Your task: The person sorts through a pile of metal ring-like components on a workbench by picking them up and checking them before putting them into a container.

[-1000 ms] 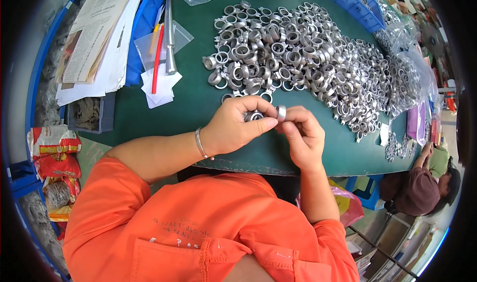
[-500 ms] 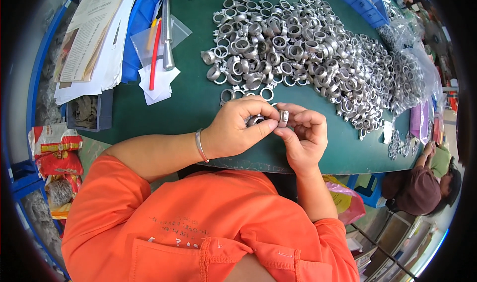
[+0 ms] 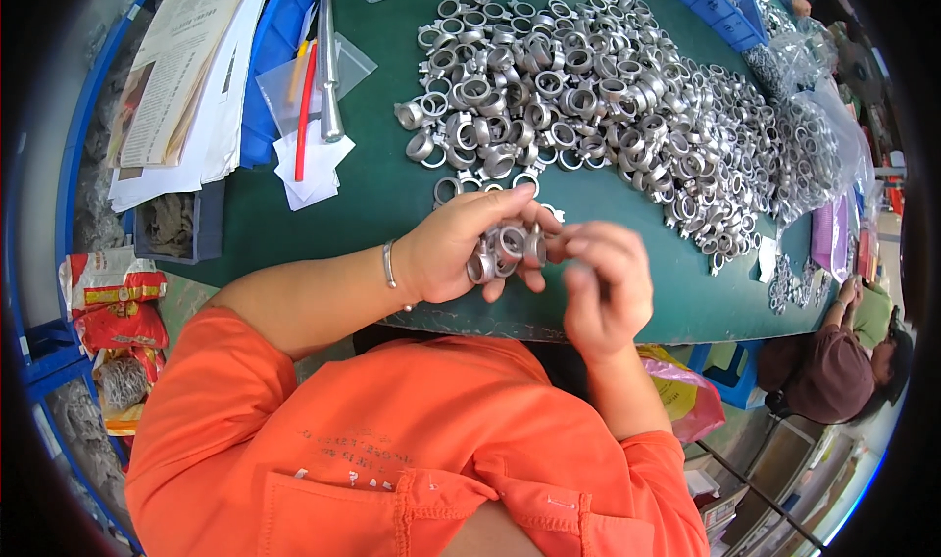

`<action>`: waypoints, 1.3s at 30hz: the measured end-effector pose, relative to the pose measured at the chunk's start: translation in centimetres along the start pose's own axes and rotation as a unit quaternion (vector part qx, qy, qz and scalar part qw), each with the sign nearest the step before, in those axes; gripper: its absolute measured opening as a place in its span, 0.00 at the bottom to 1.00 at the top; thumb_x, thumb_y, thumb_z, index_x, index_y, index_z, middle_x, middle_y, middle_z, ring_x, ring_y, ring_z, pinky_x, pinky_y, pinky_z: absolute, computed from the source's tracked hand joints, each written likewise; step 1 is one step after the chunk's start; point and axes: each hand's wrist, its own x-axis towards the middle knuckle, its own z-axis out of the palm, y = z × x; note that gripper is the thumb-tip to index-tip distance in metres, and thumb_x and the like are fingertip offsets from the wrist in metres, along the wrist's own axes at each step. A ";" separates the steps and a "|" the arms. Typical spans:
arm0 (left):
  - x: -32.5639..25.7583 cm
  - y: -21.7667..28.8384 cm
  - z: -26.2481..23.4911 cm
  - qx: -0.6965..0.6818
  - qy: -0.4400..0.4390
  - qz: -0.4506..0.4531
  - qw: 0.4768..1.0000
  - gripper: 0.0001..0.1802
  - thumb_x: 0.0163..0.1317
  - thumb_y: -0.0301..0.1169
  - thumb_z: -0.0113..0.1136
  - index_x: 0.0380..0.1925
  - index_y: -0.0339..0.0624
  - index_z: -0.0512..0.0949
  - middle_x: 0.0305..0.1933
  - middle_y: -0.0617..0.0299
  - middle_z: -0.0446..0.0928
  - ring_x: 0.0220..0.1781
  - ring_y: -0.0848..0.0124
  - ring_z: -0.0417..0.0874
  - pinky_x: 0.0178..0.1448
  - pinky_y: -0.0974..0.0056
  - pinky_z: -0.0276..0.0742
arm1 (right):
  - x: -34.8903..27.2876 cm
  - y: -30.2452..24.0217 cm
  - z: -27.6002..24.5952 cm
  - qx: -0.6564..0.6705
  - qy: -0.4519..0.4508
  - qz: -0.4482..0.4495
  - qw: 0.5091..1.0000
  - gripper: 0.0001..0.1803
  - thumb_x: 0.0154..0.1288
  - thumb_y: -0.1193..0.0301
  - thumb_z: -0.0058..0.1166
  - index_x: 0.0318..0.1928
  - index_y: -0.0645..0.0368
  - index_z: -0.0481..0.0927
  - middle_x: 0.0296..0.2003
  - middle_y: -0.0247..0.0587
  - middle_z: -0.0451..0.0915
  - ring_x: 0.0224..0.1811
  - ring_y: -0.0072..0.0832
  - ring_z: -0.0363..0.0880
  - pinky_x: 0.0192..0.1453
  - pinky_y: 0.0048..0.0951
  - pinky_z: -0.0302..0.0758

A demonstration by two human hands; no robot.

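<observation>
Several grey metal rings (image 3: 508, 247) rest in the palm of my left hand (image 3: 456, 238), cupped over the table's near edge with its fingers curled beneath them. Just to their right is my right hand (image 3: 610, 280), thumb raised and fingers bent toward the rings. Motion smears those fingertips, so whether they touch or hold a ring cannot be made out. Beyond both hands spreads a large pile of similar rings (image 3: 549, 81), many with a small lug on the rim. A few loose rings (image 3: 448, 188) lie at its near side, partly behind my left hand.
A green table (image 3: 372, 204) carries everything. On its left are a tapered metal rod (image 3: 330, 76), a red stick (image 3: 307, 116), papers (image 3: 186, 76) and a blue bin (image 3: 265, 76). A clear bag of rings (image 3: 809, 145) stands right; another person (image 3: 823, 371) sits beyond.
My left hand has turned palm up, showing the rings in it. My right hand has drawn slightly away to the right; the single ring formerly pinched between the hands is no longer distinct.
</observation>
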 end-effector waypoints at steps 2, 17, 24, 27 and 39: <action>0.3 -0.4 -1.1 0.024 -0.036 0.072 0.996 0.12 0.64 0.34 0.47 0.40 0.37 0.71 0.32 0.56 0.74 0.24 0.72 0.76 0.14 0.75 0.65 | 0.3 0.7 0.0 -0.073 0.018 0.081 0.994 0.10 0.47 0.83 0.58 0.33 0.64 0.76 0.30 0.43 0.74 0.30 0.33 0.73 0.32 0.27 0.72; -0.4 -0.5 0.2 0.267 0.055 0.144 0.951 0.06 0.57 0.27 0.57 0.33 0.34 0.75 0.26 0.62 0.74 0.22 0.80 0.73 0.17 0.77 0.65 | -0.3 1.7 -0.1 0.060 -0.054 0.067 0.995 0.08 0.45 0.83 0.60 0.28 0.63 0.76 0.28 0.41 0.76 0.29 0.31 0.74 0.32 0.26 0.71; -0.1 -0.7 -0.2 0.414 0.017 0.305 0.857 0.05 0.53 0.21 0.59 0.31 0.35 0.77 0.34 0.63 0.74 0.24 0.81 0.73 0.21 0.79 0.67 | -1.6 1.5 0.1 0.278 -0.015 0.214 0.936 0.17 0.57 0.85 0.51 0.47 0.67 0.66 0.43 0.48 0.74 0.42 0.27 0.76 0.46 0.26 0.75; 0.7 -0.8 -0.9 0.475 -0.007 0.383 0.792 0.05 0.53 0.22 0.59 0.31 0.36 0.77 0.33 0.64 0.74 0.24 0.82 0.73 0.22 0.79 0.67 | -1.6 0.9 0.5 0.355 0.014 0.228 0.906 0.18 0.55 0.84 0.53 0.46 0.66 0.66 0.43 0.49 0.74 0.42 0.28 0.76 0.46 0.26 0.75; -0.4 -0.8 0.1 0.374 0.069 0.233 0.895 0.08 0.54 0.25 0.60 0.34 0.37 0.75 0.28 0.65 0.75 0.22 0.83 0.72 0.20 0.79 0.66 | -1.3 0.8 0.7 0.111 0.042 0.100 0.988 0.19 0.45 0.85 0.61 0.40 0.65 0.72 0.38 0.47 0.73 0.34 0.30 0.76 0.38 0.25 0.75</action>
